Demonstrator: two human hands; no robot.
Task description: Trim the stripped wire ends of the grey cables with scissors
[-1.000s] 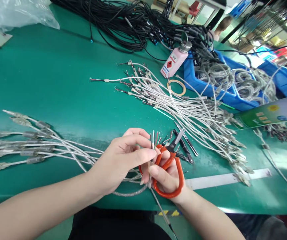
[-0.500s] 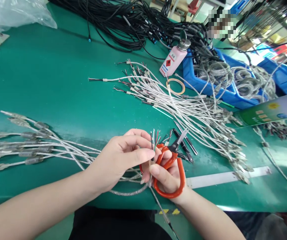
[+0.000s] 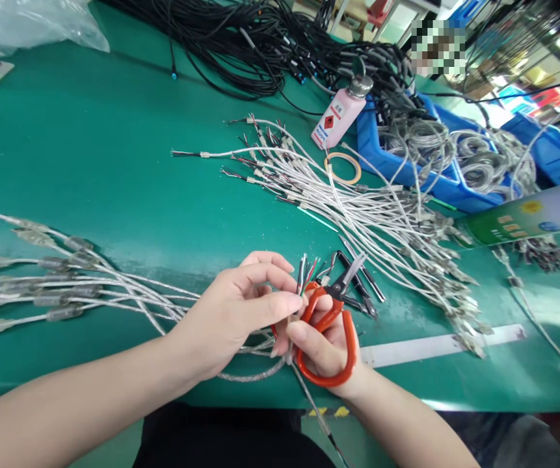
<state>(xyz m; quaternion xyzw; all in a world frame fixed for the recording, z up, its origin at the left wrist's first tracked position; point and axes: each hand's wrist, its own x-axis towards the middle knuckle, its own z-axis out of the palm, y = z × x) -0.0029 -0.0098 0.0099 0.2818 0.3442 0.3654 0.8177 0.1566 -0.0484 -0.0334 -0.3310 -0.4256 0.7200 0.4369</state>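
Thin coloured wires (image 3: 304,276) stick up from a cable end between my two hands. My left hand (image 3: 255,296) pinches these wires between thumb and fingertips. My right hand (image 3: 321,341) is closed round red-handled scissors (image 3: 334,312), whose blades point up and right, away from the wires. Its thumb and fingers also press on the cable just below the wires. A grey braided cable (image 3: 255,376) loops beneath my hands. More cables with clear plugs (image 3: 60,292) run out to the left, partly hidden by my left forearm.
A pile of white cables (image 3: 338,201) with stripped ends lies beyond my right hand. Near it are tweezers (image 3: 370,276), a steel ruler (image 3: 440,346), a tape roll (image 3: 343,168) and a pink bottle (image 3: 341,117). Blue bins (image 3: 401,159) and black cables (image 3: 240,49) stand at the back.
Both hands and the scissors have shifted very slightly left. The coloured wires lean a little more to the right and sit more fanned at the left fingertips. Both grips stay the same.
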